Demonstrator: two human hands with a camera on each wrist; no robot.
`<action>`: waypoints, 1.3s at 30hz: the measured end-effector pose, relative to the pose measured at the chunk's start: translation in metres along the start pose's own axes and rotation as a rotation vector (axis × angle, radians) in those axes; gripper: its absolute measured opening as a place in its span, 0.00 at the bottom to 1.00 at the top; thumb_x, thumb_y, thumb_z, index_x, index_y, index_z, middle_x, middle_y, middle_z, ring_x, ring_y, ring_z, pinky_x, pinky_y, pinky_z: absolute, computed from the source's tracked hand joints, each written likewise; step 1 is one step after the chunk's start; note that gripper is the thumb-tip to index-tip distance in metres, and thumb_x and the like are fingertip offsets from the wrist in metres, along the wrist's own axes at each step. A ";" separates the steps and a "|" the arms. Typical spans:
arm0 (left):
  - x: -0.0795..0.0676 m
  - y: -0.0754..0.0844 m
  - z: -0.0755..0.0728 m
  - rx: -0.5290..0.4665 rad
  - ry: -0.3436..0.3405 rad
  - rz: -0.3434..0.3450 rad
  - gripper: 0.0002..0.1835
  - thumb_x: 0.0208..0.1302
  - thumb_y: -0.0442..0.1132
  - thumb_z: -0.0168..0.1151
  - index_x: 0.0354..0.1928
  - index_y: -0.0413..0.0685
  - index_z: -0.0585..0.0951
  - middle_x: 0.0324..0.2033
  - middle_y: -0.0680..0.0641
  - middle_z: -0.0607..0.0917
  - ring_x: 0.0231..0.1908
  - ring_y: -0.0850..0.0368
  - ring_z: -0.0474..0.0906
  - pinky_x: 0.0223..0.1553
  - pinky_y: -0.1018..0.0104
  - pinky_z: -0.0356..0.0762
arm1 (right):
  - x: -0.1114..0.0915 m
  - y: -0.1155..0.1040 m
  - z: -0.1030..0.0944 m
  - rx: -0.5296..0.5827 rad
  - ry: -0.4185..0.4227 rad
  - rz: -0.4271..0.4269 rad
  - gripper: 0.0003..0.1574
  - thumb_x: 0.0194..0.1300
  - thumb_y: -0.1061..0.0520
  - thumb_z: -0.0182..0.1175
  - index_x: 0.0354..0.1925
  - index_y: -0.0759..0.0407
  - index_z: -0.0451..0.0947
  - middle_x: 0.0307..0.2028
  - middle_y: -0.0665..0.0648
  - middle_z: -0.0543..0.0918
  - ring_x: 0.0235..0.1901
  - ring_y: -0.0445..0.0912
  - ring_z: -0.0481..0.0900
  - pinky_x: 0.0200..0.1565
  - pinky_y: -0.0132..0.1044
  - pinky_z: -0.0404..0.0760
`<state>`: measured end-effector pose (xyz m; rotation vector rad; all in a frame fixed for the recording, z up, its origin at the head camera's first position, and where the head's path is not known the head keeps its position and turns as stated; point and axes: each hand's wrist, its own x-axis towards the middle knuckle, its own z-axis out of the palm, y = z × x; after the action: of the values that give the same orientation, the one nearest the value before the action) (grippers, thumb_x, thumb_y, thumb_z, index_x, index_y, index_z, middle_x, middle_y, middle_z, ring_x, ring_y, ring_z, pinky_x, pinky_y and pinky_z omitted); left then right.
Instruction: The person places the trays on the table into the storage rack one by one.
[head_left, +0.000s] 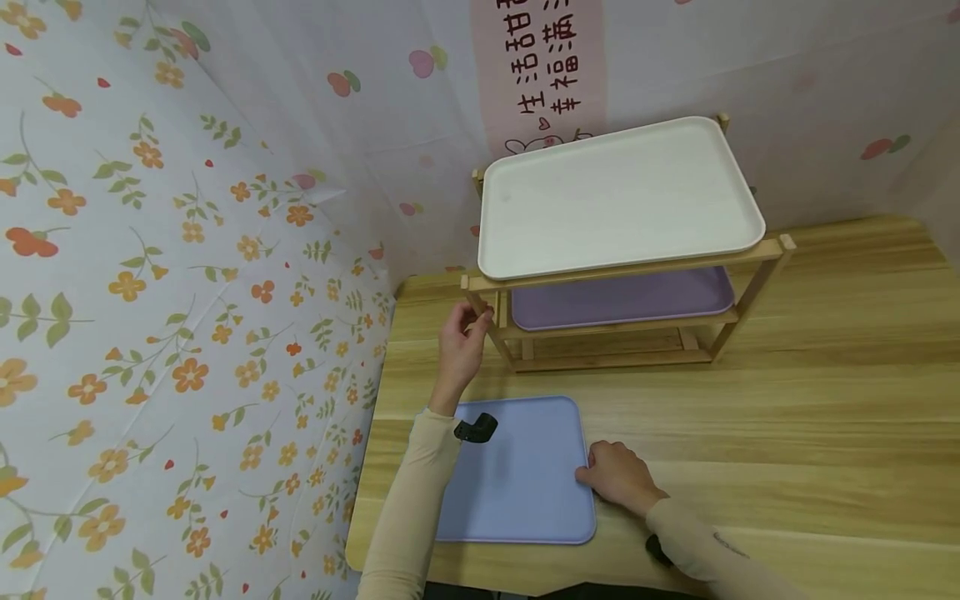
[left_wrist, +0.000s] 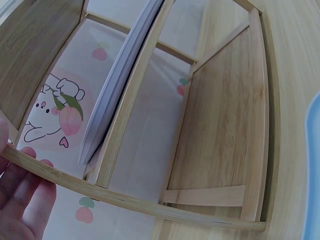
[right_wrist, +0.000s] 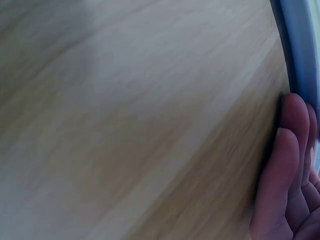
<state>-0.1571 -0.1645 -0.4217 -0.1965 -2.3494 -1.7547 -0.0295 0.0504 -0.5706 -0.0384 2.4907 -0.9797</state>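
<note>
A wooden rack (head_left: 622, 361) stands on the table and carries a white tray (head_left: 615, 196) on top and a purple tray (head_left: 630, 298) on the shelf below. My left hand (head_left: 461, 348) grips the rack's front left post (left_wrist: 135, 205), thumb on one side and fingers on the other. Nearer to me, a light blue tray (head_left: 517, 475) lies on the table, partly hidden under my left forearm. At its right edge my right hand (head_left: 621, 477) holds the rim, with the thumb over it and the fingers against its side.
The wood-grain table (head_left: 825, 400) stretches off to the right. A patterned cloth (head_left: 187, 292) hangs along the left side and behind the rack. Below the purple tray, the rack has a low bottom frame (head_left: 615, 361).
</note>
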 end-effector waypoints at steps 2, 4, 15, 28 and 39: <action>0.000 0.000 0.000 0.001 -0.003 0.003 0.12 0.68 0.30 0.56 0.48 0.26 0.75 0.46 0.30 0.81 0.44 0.54 0.78 0.45 0.50 0.81 | -0.001 0.004 -0.003 -0.002 -0.003 0.010 0.13 0.50 0.54 0.62 0.17 0.54 0.69 0.15 0.50 0.71 0.17 0.43 0.68 0.18 0.33 0.61; 0.000 0.001 0.000 0.005 -0.004 0.005 0.12 0.68 0.31 0.56 0.48 0.27 0.75 0.46 0.30 0.81 0.44 0.54 0.78 0.44 0.55 0.82 | -0.002 0.008 -0.007 -0.005 0.000 0.016 0.13 0.50 0.54 0.62 0.17 0.54 0.69 0.15 0.50 0.71 0.16 0.43 0.68 0.18 0.33 0.61; 0.000 0.001 0.001 0.005 0.006 -0.008 0.12 0.68 0.31 0.57 0.48 0.27 0.75 0.45 0.30 0.81 0.42 0.62 0.76 0.45 0.54 0.81 | -0.011 0.025 -0.025 0.015 0.009 0.002 0.11 0.45 0.59 0.64 0.18 0.56 0.69 0.16 0.51 0.71 0.18 0.44 0.68 0.20 0.34 0.63; -0.002 0.005 0.001 0.021 0.004 0.001 0.13 0.69 0.31 0.56 0.49 0.26 0.74 0.46 0.30 0.81 0.44 0.56 0.78 0.42 0.68 0.79 | -0.014 0.045 -0.033 0.549 -0.160 0.063 0.21 0.52 0.67 0.59 0.45 0.71 0.66 0.27 0.58 0.78 0.23 0.47 0.77 0.21 0.43 0.82; -0.002 0.005 0.001 0.015 -0.001 -0.004 0.13 0.69 0.31 0.56 0.50 0.26 0.74 0.46 0.30 0.81 0.46 0.44 0.79 0.42 0.71 0.78 | -0.011 0.060 -0.051 0.880 -0.376 -0.039 0.30 0.61 0.64 0.57 0.58 0.77 0.62 0.39 0.56 0.81 0.36 0.48 0.82 0.35 0.45 0.85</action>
<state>-0.1543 -0.1618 -0.4177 -0.1901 -2.3646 -1.7383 -0.0328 0.1297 -0.5721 0.0096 1.5691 -1.8014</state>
